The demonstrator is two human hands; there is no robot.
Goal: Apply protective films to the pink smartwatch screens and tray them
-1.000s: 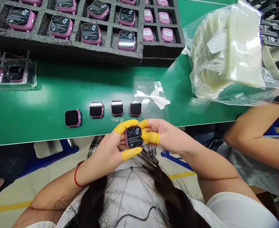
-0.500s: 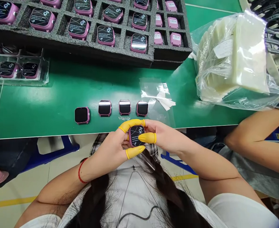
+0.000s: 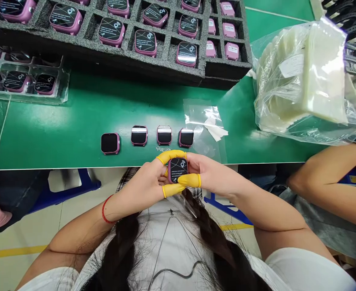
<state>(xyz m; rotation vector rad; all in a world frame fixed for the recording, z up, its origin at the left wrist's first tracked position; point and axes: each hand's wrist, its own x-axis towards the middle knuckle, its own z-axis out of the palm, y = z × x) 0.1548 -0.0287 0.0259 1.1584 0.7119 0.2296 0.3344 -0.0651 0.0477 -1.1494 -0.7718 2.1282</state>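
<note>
Both my hands hold one pink smartwatch body [image 3: 178, 169] just below the front edge of the green table [image 3: 59, 129]. Its dark screen carries a printed film. My left hand [image 3: 149, 184] grips it from the left, its yellow finger cots above and below the watch. My right hand [image 3: 210, 176] pinches it from the right, its yellow-cotted thumb lying across the lower part of the screen. Several pink watch bodies [image 3: 139, 135] with bare black screens lie in a row on the table just beyond my hands.
A black foam tray [image 3: 166, 68] full of pink watch bodies spans the back. A clear blister tray [image 3: 26, 83] sits at far left. Clear film pieces [image 3: 204, 119] lie right of the row. A bag of white sheets [image 3: 302, 76] is at right. A co-worker's arm [image 3: 326, 173] rests nearby.
My right thumb has slid down across the watch's screen toward its lower edge. The hands and watch have shifted slightly up and right in view as the camera moved.
</note>
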